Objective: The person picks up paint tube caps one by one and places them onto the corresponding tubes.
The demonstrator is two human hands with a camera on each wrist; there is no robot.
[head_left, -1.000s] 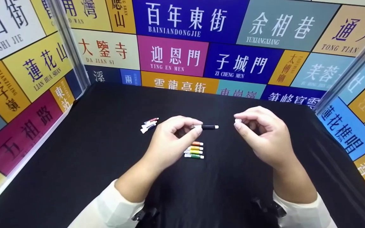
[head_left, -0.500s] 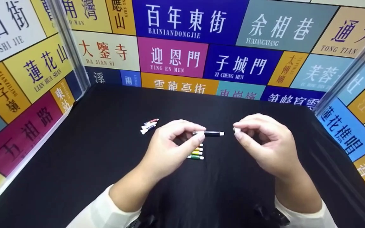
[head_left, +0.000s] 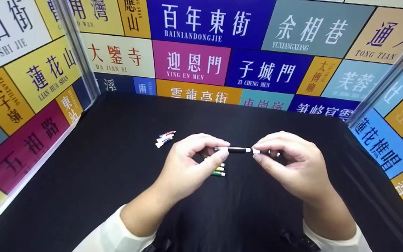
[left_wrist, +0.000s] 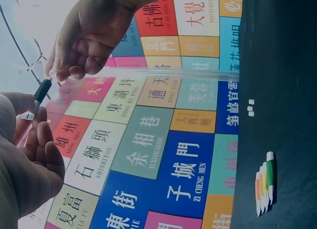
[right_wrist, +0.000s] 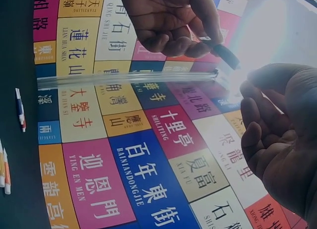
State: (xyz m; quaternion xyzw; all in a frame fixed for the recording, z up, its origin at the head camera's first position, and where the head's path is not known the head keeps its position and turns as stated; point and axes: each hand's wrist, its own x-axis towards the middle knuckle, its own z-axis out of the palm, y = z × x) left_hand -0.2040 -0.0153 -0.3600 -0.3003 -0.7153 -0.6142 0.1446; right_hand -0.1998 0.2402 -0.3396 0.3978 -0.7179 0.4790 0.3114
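My left hand (head_left: 196,166) pinches a short pen (head_left: 238,150) with a black barrel between thumb and fingertips, its white end pointing right. Opposite it, my right hand (head_left: 292,164) pinches a small white piece (head_left: 256,151), which sits close to the pen's white end with a narrow gap. In the left wrist view, the pen (left_wrist: 42,91) looks dark green-black and is held above the table, against the bright background. From the right wrist, the dark pen (right_wrist: 227,56) angles toward my right fingertips, where glare hides the white piece.
Several colored short pens (left_wrist: 270,172) lie in a row on the black-covered table (head_left: 201,217), partly behind my left hand. Another small group of short pens (head_left: 165,139) lies farther left. Loose small white pieces (left_wrist: 251,109) rest on the cloth. Sign-printed panels (head_left: 191,63) enclose the table.
My right hand has come left and down with the white piece. My left hand has shifted slightly right and down with the pen, so the two ends are now nearly together.
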